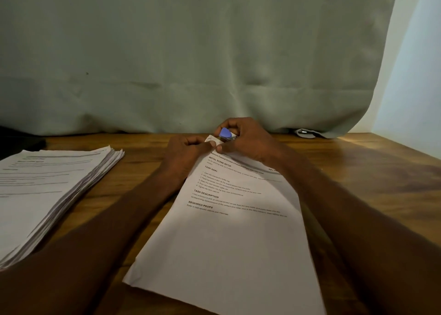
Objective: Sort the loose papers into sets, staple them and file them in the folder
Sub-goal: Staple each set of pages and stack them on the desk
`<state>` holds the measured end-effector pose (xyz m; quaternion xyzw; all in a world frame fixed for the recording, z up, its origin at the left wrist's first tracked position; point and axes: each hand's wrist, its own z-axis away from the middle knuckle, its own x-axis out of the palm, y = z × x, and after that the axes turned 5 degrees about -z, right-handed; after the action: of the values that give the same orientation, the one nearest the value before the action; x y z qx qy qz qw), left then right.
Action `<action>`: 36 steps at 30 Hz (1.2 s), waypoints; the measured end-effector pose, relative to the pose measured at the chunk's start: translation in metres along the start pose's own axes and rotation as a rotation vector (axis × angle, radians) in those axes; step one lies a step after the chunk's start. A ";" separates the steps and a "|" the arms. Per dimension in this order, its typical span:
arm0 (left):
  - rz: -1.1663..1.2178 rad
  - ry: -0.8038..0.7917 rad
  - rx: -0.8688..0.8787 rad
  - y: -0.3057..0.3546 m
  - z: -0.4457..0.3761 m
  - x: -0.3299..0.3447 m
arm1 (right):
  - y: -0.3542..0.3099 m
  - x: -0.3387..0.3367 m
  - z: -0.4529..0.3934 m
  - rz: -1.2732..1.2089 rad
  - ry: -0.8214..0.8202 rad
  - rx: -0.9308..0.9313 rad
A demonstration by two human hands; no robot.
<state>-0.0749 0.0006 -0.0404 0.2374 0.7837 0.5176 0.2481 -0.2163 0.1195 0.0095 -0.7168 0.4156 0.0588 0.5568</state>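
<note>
Fingers of right hand (248,140) mostly hide blue stapler (226,133).

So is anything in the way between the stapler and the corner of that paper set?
Nothing visible. The right hand holds the blue stapler right at the top corner of the paper set, and the left hand pinches that corner beside it.

Dim, light from right, wide-angle edge bending, left stack blurred

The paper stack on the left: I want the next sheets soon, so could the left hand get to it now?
Probably yes, once free: the left hand pinches the set's corner; bare table separates it from the paper stack.
</note>
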 end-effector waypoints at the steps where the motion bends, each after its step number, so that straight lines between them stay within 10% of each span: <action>1: 0.031 -0.003 -0.014 0.001 0.000 -0.001 | 0.001 0.000 -0.001 -0.010 -0.004 -0.001; 36: -0.029 0.112 0.120 0.004 0.005 -0.003 | 0.013 -0.014 -0.007 0.114 -0.211 -0.104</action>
<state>-0.0691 0.0041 -0.0380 0.2113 0.8292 0.4786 0.1966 -0.2366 0.1203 0.0106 -0.7097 0.3914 0.1869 0.5552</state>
